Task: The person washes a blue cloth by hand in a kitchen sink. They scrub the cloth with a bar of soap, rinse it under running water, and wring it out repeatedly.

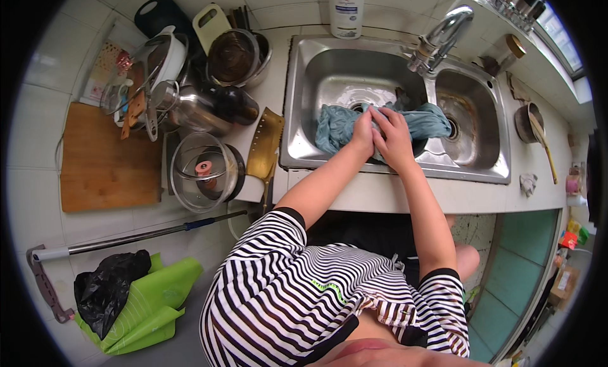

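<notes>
A wet blue-green cloth lies bunched across the large basin of a stainless-steel double sink. One end of it drapes over the divider into the small basin. My left hand and my right hand meet over the middle of the cloth, fingers close together, with a fold pressed between them. The palms and whatever they cover are hidden. Part of a dark round item shows under the cloth by my right hand. A chrome faucet rises behind the divider; no running water is visible.
A cleaver-like knife stands left of the sink, near a glass lid, stacked pots, metal bowls and a wooden board. A white bottle stands behind the sink. To the right are a small pot and a crumpled rag.
</notes>
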Available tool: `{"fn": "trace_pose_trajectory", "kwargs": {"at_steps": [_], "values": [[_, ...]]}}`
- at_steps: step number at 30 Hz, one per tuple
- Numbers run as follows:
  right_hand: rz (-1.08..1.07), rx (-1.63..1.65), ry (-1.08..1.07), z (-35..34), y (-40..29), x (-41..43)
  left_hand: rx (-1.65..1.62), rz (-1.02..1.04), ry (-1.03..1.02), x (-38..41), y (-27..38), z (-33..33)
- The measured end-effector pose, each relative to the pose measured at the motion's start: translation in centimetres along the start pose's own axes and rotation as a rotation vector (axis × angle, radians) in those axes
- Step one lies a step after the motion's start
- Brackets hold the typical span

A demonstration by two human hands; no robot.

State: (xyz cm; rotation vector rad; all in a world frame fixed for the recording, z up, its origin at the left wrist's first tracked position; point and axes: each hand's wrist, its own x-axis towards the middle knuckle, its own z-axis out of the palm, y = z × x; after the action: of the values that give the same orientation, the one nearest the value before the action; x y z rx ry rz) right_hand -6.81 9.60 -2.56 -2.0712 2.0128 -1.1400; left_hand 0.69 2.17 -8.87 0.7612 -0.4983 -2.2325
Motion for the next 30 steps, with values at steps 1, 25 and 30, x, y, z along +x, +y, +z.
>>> {"fn": "trace_pose_trajectory", "kwargs": {"at_steps": [1, 25, 30], "values": [[0.017, 0.026, -0.017, -0.1, 0.2, 0.4, -0.005, -0.009, -0.001, 0.1, -0.1, 0.5], [0.596, -0.035, -0.134, -1.7, 4.2, 1.4, 0.074, 0.256, -0.405, -4.9, 21.0, 10.0], [0.530, 0.117, -0.108, 3.1, 0.4, 5.8, 0.044, 0.289, -0.662, -7.0, 23.6, 14.6]]}}
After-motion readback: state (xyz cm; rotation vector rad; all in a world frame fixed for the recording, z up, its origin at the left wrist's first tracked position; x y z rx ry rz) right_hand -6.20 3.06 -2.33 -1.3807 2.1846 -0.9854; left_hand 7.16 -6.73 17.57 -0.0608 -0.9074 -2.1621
